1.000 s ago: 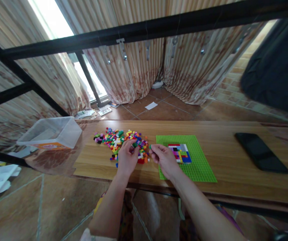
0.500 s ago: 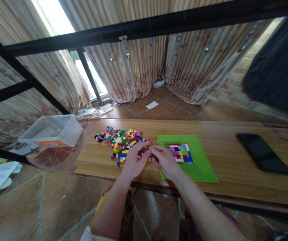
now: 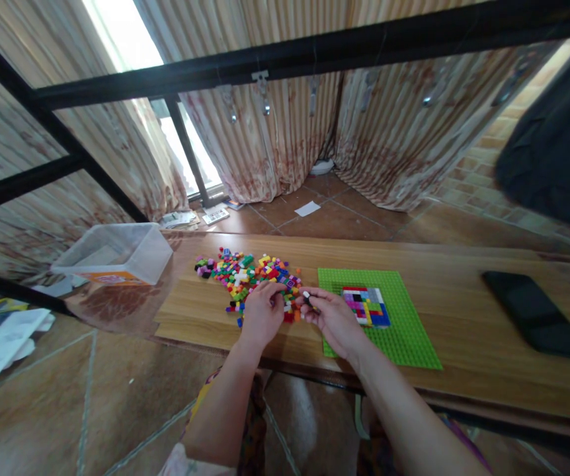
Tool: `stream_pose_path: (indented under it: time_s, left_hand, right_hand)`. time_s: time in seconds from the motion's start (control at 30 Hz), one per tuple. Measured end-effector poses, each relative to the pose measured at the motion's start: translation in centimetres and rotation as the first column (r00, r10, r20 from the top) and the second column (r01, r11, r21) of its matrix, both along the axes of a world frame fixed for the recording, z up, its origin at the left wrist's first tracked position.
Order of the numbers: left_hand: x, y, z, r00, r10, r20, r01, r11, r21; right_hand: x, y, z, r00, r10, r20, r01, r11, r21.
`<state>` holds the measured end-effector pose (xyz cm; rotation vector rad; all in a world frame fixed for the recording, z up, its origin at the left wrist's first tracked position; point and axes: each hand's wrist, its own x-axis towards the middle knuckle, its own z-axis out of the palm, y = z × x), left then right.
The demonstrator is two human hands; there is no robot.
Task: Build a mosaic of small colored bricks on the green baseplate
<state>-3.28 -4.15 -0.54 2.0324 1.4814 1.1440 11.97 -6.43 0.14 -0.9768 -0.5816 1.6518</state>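
On the wooden table lay the green baseplate, probably light, stiff and best lifted by its edges, with the loose bricks left of it. The left hand hung at them, its grip impossible to tell; the right hand pinched a small black-and-white piece, likely hard, feather-light, slippery, best held by its sides.

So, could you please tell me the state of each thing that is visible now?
Left hand: fingers curled near the loose bricks; grip unclear
Right hand: closed in a pinch
Small white-and-dark piece: held in right fingertips
Loose bricks: scattered in a heap
Green baseplate: lying flat
Multicoloured brick patch: assembled, on the baseplate
Phone: lying flat, screen dark
Plastic box: open-topped
Curtains: hanging in folds
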Motion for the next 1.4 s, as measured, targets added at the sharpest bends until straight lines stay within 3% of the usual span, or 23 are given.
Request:
stream_pose_path:
  time_s: [0.1,0.23,0.37,0.57,0.77,0.87,0.97,1.1,1.23,1.4]
  left_hand:
    - [0.1,-0.1,0.1,1.000,0.013,-0.026,-0.012,0.999,0.036]
    - [0.7,-0.5,0.6,0.995,-0.061,0.084,0.057,0.997,0.050]
    - [1.3,-1.0,0.8,0.968,-0.164,0.189,0.177,0.983,-0.057]
    - [1.5,-0.8,-0.1,0.904,-0.158,0.397,0.242,0.955,-0.172]
    - [1.4,-0.7,0.1,0.802,-0.122,0.584,0.326,0.910,-0.257]
    - [1.1,-0.5,0.3,0.785,-0.094,0.612,0.309,0.916,-0.256]
    - [0.7,-0.3,0.3,0.873,-0.045,0.486,0.155,0.970,-0.189]
    - [0.3,-0.1,0.1,0.990,0.005,0.144,0.005,0.998,-0.065]
    - [0.3,-0.2,-0.4,0.998,0.041,-0.047,-0.041,0.999,0.000]
    - [0.4,-0.2,-0.9,0.995,0.024,-0.097,-0.017,0.997,0.070]
  right_hand:
    - [-0.1,0.0,-0.2,0.999,0.000,0.044,0.000,1.000,0.007]
    - [-0.2,0.0,-0.4,0.995,0.004,0.100,-0.010,0.999,0.053]
    - [-0.4,-0.1,-0.4,0.979,0.001,0.204,-0.033,0.988,0.153]
    - [-0.6,-0.3,-0.3,0.954,0.012,0.299,-0.064,0.984,0.164]
    - [-0.1,-0.5,0.5,0.967,0.110,0.230,-0.147,0.978,0.148]
    - [0.1,-0.6,0.8,0.983,0.115,0.144,-0.133,0.984,0.118]
    - [0.0,-0.4,0.7,0.995,0.023,0.097,-0.034,0.993,0.110]
    - [-0.3,0.3,-0.3,0.985,-0.153,0.081,0.144,0.983,0.110]
    - [-0.7,0.8,-1.8,0.957,-0.267,0.116,0.257,0.962,0.097]
    - [-1.0,1.0,-2.9,0.950,-0.252,0.186,0.230,0.964,0.133]
